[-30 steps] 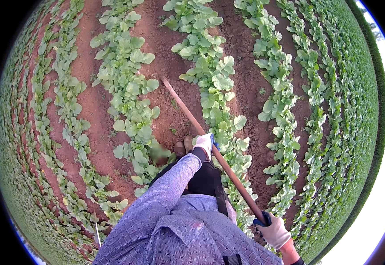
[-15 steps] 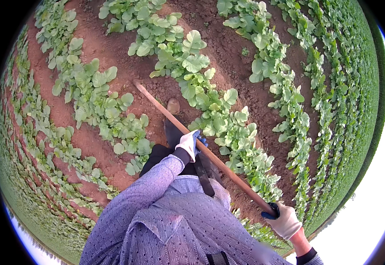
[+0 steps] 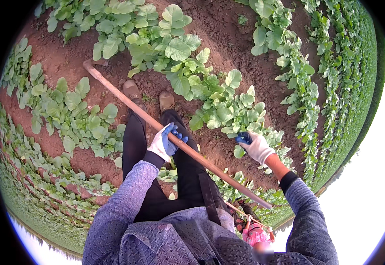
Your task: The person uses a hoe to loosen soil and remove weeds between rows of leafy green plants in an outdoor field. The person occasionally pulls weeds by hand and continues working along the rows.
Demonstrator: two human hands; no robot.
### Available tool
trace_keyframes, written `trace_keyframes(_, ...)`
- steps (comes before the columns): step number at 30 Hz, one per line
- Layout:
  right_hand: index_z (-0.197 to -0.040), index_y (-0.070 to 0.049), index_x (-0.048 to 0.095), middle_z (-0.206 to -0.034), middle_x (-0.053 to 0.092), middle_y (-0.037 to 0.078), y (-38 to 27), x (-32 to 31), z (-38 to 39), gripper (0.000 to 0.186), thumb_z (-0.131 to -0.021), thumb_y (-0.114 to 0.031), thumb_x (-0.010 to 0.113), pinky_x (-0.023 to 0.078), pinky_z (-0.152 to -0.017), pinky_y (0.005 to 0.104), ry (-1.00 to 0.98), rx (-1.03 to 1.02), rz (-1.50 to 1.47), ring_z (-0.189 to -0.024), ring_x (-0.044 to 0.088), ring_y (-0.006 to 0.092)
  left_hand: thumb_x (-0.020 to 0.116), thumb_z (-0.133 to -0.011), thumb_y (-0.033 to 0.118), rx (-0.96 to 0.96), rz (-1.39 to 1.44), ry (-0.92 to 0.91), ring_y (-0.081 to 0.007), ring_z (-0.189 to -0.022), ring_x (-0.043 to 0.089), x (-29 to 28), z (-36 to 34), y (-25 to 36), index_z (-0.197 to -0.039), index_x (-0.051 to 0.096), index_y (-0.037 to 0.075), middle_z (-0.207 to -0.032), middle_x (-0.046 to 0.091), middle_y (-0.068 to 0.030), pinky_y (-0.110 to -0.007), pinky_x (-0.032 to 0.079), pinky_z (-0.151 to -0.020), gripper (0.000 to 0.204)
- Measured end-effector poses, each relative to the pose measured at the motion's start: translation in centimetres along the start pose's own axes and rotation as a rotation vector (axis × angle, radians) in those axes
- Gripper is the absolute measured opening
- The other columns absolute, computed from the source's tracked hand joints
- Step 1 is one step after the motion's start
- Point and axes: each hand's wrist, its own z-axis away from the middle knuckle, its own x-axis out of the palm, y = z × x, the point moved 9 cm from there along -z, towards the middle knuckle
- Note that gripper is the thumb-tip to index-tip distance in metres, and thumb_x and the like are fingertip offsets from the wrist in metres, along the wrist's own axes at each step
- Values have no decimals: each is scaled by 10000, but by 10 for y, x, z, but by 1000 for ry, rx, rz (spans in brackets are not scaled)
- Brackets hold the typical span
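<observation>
Across the middle of the frame, from upper left down to lower right, slants a long wooden pole (image 3: 214,169). Its upper-left end is near the bare soil (image 3: 113,84), where a short, dull piece juts sideways toward some leaves; its lower-right end sticks out free. Just left of the frame's centre, the left hand (image 3: 168,140), in a white glove with blue fingers, carries the pole, its grip closed around the shaft. Right of centre, the right hand (image 3: 255,145), gloved alike, is off the pole, above a leafy green row (image 3: 210,97); its fingers are bent, but how narrow that grip is, or whether it touches a leaf, I cannot tell.

Left of centre, beyond the pole, are two brown shoes (image 3: 167,100), below them dark trousers (image 3: 188,176). A patterned blue-grey top (image 3: 157,243) fills the bottom of the frame. At lower right, near the pole's end, another person in a pink top (image 3: 255,233) holds a thinner pole. More green rows curve along both sides, with white sky (image 3: 365,198) at lower right.
</observation>
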Motion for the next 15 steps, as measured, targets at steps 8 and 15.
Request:
trace_keyframes(8,-1119,-30,650,-1078,669,181,-26,-68,-353,368,-834,-263,650,505,-888,400,487,71,355,-1023,640,311,609,-932,221,-186,30,71,-226,-717,615,-37,-60,2,-937,647,51,-689,604,-21,-502,509,-878,174)
trace_keyframes(15,-1013,-36,704,-1023,681,187,-22,21,-435,294,-853,-207,527,523,-820,380,-152,-131,867,-986,654,328,595,-943,197,-208,136,105,-207,-747,597,-44,-52,10,-939,640,70,-786,625,-23,-471,507,-879,135)
